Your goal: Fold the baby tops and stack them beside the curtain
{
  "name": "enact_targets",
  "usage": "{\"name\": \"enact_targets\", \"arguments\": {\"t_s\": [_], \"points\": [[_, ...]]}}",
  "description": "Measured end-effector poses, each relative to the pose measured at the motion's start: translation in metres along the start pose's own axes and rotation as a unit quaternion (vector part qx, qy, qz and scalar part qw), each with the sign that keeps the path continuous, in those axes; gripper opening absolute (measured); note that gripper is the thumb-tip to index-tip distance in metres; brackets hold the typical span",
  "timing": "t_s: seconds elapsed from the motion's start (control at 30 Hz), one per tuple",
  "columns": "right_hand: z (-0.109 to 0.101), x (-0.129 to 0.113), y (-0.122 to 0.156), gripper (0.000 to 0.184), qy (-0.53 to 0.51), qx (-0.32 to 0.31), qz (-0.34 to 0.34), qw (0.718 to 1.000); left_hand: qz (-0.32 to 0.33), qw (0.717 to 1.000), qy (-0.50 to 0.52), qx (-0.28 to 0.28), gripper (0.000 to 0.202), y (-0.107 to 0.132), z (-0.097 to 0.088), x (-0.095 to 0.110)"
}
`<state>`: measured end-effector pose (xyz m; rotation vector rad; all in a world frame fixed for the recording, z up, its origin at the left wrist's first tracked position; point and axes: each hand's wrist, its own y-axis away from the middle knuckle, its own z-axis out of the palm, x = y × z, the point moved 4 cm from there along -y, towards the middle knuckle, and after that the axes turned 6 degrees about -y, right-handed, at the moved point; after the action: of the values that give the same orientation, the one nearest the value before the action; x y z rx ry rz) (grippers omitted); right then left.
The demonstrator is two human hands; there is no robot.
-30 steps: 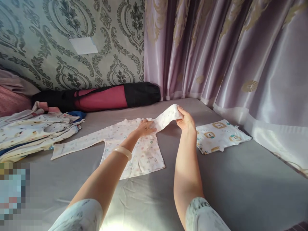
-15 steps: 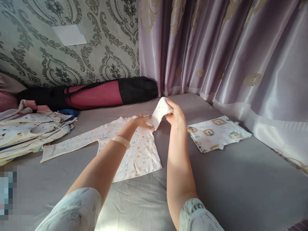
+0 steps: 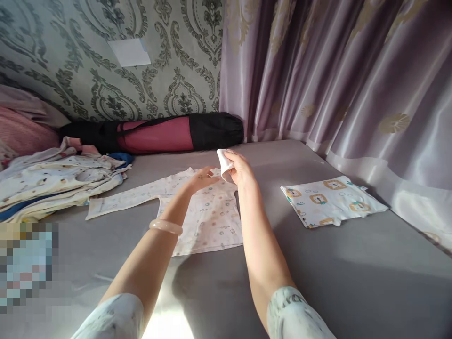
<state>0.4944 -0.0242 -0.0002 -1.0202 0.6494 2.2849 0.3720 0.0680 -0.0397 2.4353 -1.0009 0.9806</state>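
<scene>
While the right hand (image 3: 240,170) keeps the free end of a soft white printed sleeve (image 3: 223,160) clamped between thumb and fingers, it has swung inward and now stands above the right shoulder of a white long-sleeved cotton shirt with small pastel prints (image 3: 212,221). A second ago that sleeve stretched outward to the right; now it is bunched short in the raised grip, close over the shirt's body. For the work, this means the right side is drawn in, though the sleeve is not yet laid down, and the opposite sleeve (image 3: 123,201) lies straight out to the left.

The left hand (image 3: 201,181) has its fingers apart and grips nothing; whether they touch the fabric I cannot tell. The shirt lies spread on a smooth grey bed sheet (image 3: 318,268), between a loose pile of mixed pale garments (image 3: 60,181) and a flat, white lion-printed garment (image 3: 332,202).
</scene>
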Motion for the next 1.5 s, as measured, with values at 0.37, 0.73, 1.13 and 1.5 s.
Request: {"name": "enact_targets", "arguments": {"t_s": [0.37, 0.73, 1.13, 1.5], "points": [[0.054, 0.094, 0.027, 0.06, 0.389, -0.15, -0.023, 0.909, -0.169, 0.904, 0.359, 0.157, 0.033, 0.06, -0.039, -0.082], [0.003, 0.032, -0.005, 0.007, 0.244, -0.03, -0.051, 0.968, -0.106, 0.971, 0.173, 0.13, 0.054, 0.052, -0.033, -0.088], [0.001, 0.058, 0.002, 0.051, 0.681, -0.057, -0.142, 0.716, -0.097, 0.971, 0.09, 0.202, 0.048, 0.059, -0.049, -0.093], [-0.009, 0.095, 0.005, 0.071, 0.794, -0.057, -0.115, 0.594, -0.076, 0.978, -0.112, 0.157, 0.05, 0.06, -0.049, -0.084]]}}
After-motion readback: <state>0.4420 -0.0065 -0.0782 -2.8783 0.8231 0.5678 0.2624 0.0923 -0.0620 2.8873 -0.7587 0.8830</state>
